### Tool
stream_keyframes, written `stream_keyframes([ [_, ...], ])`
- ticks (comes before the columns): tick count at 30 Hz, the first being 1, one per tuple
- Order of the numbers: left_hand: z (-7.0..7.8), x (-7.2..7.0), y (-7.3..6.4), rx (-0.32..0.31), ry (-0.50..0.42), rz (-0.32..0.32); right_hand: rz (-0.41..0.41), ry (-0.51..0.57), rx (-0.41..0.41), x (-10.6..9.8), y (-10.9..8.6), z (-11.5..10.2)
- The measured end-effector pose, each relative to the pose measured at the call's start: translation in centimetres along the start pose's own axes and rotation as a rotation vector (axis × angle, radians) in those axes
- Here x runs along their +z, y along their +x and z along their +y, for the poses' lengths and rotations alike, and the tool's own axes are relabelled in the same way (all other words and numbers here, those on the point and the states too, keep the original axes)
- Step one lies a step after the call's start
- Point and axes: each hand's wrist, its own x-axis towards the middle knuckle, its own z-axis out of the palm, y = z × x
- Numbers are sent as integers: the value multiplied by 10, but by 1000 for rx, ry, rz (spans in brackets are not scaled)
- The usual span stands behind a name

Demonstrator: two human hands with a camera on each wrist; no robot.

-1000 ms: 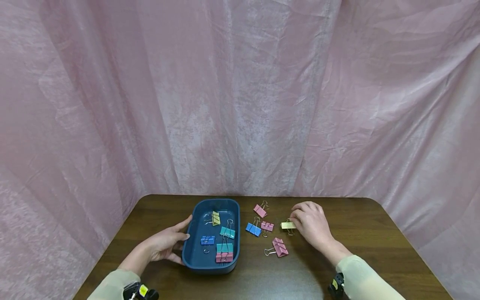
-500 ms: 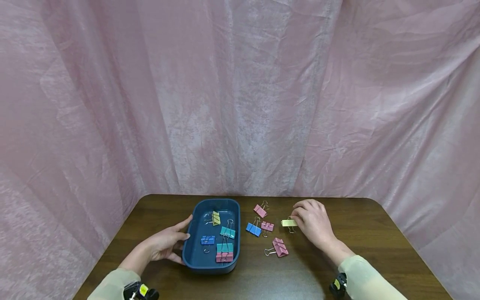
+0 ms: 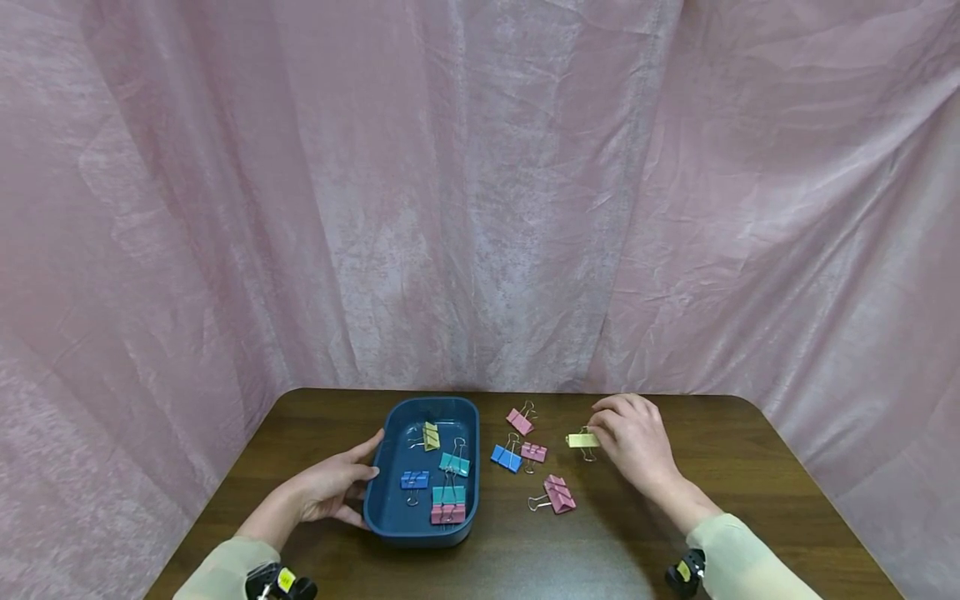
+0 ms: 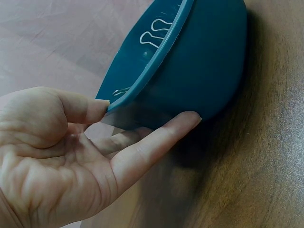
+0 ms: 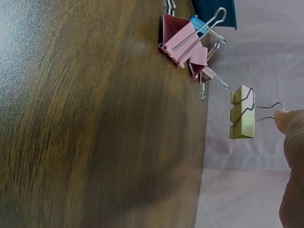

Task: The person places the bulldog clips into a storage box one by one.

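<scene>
My right hand (image 3: 635,442) pinches a yellow binder clip (image 3: 581,440) by one wire handle; in the right wrist view the yellow clip (image 5: 243,114) hangs above the table with its other handle folded against the body. On the left, my left hand (image 3: 330,487) holds the side of a dark blue plastic box (image 3: 381,500), its thumb at the rim and fingers along the outer wall, as the left wrist view of the box (image 4: 204,71) shows. Inside lie a yellow clip (image 3: 431,436), a blue clip (image 3: 414,480), two teal clips (image 3: 454,464) and a pink clip (image 3: 447,514).
Between the box and my right hand lie a blue clip (image 3: 506,458) and three pink clips, one at the back (image 3: 520,421), a small one (image 3: 534,452) and one nearer the front (image 3: 559,494). A pink curtain (image 3: 480,208) hangs behind the wooden table (image 3: 540,558).
My right hand has lifted the yellow clip and moved it slightly back and to the right. My left hand and the box stay in place.
</scene>
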Motion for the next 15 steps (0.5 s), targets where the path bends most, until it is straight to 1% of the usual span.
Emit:
stream_keyframes([
  [15, 0, 0, 0, 1, -4, -2, 52, 16, -22, -14, 3, -1],
])
